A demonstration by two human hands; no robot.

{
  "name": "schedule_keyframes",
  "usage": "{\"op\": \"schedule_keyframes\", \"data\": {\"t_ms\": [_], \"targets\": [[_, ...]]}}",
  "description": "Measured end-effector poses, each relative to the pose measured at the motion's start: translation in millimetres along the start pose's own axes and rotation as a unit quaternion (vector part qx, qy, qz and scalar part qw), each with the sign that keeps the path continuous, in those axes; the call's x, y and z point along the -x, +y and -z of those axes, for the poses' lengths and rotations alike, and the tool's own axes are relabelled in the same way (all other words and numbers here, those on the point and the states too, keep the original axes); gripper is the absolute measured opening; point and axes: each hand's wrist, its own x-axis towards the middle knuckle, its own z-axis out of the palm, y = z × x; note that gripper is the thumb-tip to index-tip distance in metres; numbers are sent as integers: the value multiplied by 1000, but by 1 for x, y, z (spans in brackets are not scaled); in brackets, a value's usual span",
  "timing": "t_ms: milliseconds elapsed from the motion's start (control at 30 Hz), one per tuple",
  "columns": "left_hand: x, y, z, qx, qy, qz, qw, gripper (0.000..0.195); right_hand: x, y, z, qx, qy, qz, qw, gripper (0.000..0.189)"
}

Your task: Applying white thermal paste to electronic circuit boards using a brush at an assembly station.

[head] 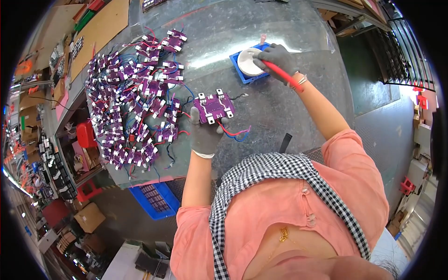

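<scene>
My left hand (206, 134), in a grey glove, grips a purple circuit board (216, 107) by its near edge. White-coated metal tabs stand at the board's corners, and red, blue and black wires trail from it. In my gloved right hand (278, 61) is a red-handled tool (284, 74). Its working end reaches over a round tub of white paste (249, 63) and is partly hidden by my fingers, so its kind is unclear. The tub sits in a small blue plastic tray (247, 79).
Many similar wired circuit boards (134, 101) lie heaped on the left of the grey metal-topped table (266, 112). A small pink object (263, 38) stands at the tray's far edge. Below the table's near left edge is a blue crate (171, 201) holding boards.
</scene>
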Motion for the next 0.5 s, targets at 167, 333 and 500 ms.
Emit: {"op": "schedule_keyframes", "data": {"t_ms": [167,333,500], "targets": [[1,3,-8,28,-30,52,998,88,20,2,-6,12,66,38,997,22],[9,-6,-51,-60,86,34,994,70,26,-53,54,-450,65,-153,878,17],[16,-10,-65,-166,72,30,983,66,21,-96,105,-556,-12,-159,816,12]]}}
